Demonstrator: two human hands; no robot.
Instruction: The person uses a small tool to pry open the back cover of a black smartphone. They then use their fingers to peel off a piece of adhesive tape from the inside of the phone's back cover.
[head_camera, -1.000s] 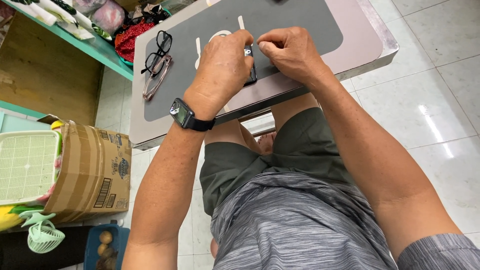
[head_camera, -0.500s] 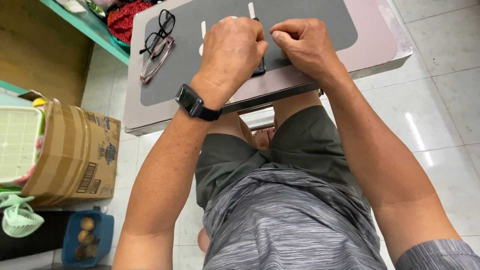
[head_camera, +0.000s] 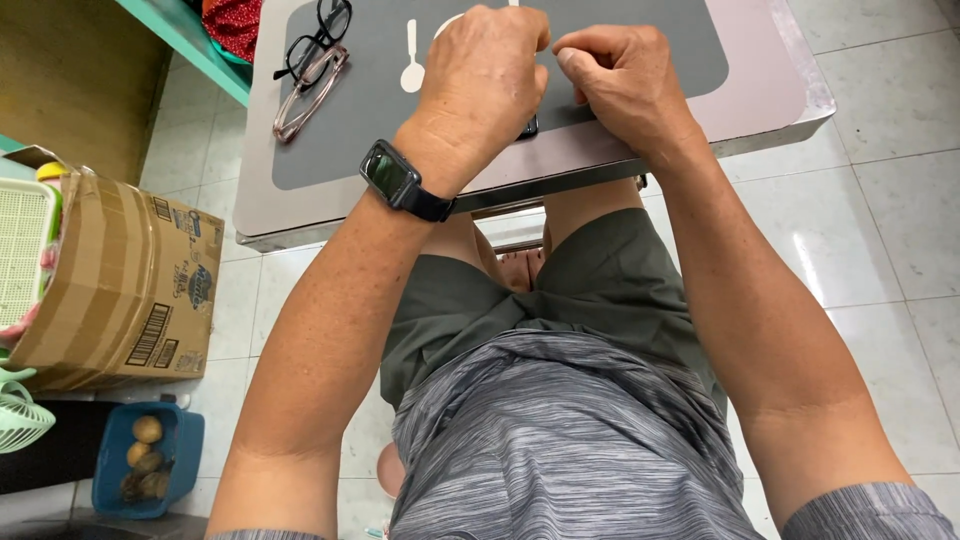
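Note:
Both of my hands meet over a grey mat (head_camera: 640, 30) on a small pinkish table (head_camera: 760, 100). My left hand (head_camera: 480, 85), with a black smartwatch (head_camera: 392, 175) on its wrist, is curled over a small dark object (head_camera: 527, 127), of which only one corner shows. My right hand (head_camera: 620, 80) has its fingers bent and its fingertips pressed against the left hand's fingers. Whatever is pinched between them is hidden.
Two pairs of glasses (head_camera: 310, 60) and a white spoon-shaped piece (head_camera: 412, 65) lie on the mat's left part. On the floor to the left stand a cardboard box (head_camera: 130, 290), a blue tub (head_camera: 150, 460) holding round brown things, and a green shelf edge (head_camera: 190, 40).
The view has tilted down, so the table sits higher in the picture. My hands have closed together over the dark object, which showed more plainly before.

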